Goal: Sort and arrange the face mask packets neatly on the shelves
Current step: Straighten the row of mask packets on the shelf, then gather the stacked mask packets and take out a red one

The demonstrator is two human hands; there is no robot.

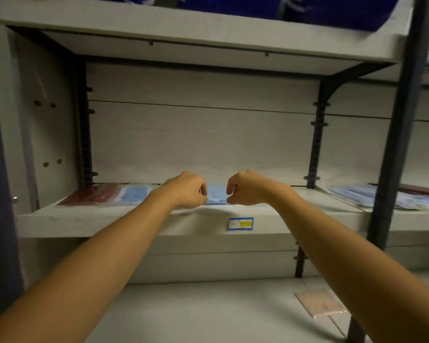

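- Risk in the head view: the blue mask packet (217,194) lies near the front edge of the middle shelf (134,219), so a tug toward the body could, I judge, slide it off the lip; the clear wrapper looks slippery, and uneven pulls from the two sides may skew it out of line with its neighbours.
- A second hazard: the left forearm crosses just above the blue packet on the left (134,193), and a sweep sideways might nudge it, or the red packet (92,195) beside it, out of the row.
- Left hand (187,190) sits at the packet's left edge with fingers curled inward; it seems to pinch that edge, though the contact is partly hidden.
- Right hand (245,190) mirrors it at the right edge, fingers curled, apparently pinching too.
- The packet lies flat between both hands, touching the shelf.
- Further packets (372,196) lie well apart on the right; a pinkish packet (320,305) rests on the lower shelf (208,305).
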